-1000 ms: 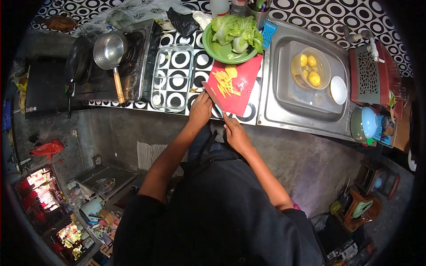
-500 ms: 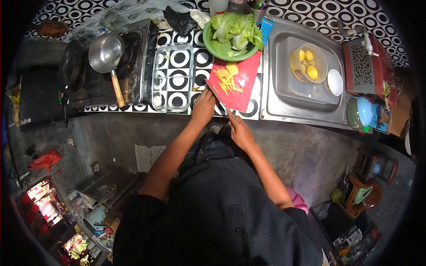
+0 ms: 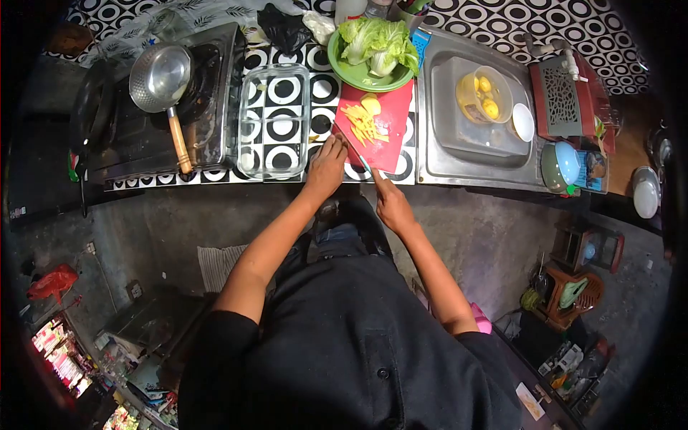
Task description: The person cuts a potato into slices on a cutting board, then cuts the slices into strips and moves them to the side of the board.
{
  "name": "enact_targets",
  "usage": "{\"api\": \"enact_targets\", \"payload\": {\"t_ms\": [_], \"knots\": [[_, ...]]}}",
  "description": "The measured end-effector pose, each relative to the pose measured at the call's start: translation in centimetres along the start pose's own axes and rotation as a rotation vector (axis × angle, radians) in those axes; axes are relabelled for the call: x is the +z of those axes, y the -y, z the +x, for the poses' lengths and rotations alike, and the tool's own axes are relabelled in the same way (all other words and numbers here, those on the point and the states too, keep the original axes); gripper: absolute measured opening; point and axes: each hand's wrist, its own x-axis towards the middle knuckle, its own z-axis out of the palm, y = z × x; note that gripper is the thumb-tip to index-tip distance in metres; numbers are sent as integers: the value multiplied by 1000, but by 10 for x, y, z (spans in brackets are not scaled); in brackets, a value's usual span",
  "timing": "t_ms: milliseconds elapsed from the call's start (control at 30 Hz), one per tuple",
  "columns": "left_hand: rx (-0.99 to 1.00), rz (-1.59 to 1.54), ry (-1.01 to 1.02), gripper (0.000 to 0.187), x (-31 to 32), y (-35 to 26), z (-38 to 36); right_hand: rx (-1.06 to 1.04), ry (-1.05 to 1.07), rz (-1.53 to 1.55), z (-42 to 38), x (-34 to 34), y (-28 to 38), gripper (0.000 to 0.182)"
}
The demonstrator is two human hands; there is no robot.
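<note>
My right hand [image 3: 393,204] is wrapped round the handle of a knife [image 3: 364,162], whose blade points up and left over the left edge of a red cutting board [image 3: 390,154]. My left hand [image 3: 327,167] is at the board's left edge beside the blade, fingers bent together; whatever lies under its fingertips is hidden. Thin yellow strips [image 3: 364,123] are piled on the board, with a larger yellow piece [image 3: 371,105] just above them. A green bowl [image 3: 373,84] of leafy lettuce [image 3: 383,50] stands at the board's top end.
Left of the board is a rectangular glass dish [image 3: 272,172], then a stove [image 3: 208,136] with a metal pan [image 3: 159,79]. To the right, a steel sink [image 3: 431,161] holds a tub with a container [image 3: 466,100] of yellow potatoes and a white bowl [image 3: 523,123].
The whole view has shifted slightly. Both hands remain at the board's lower left, with the knife still held in my right hand and its blade close to my left fingers.
</note>
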Motion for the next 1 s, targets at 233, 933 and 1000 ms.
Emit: {"api": "enact_targets", "payload": {"t_ms": [233, 933, 1000], "knots": [[26, -21, -31, 39, -1, 3, -2, -6, -29, -39, -2, -1, 11, 77], [22, -77, -19, 50, 5, 6, -11, 3, 0, -41, 7, 4, 7, 87], [21, -83, 0, 54, 4, 6, -12, -3, -6, -28, 9, 5, 5, 87]]}}
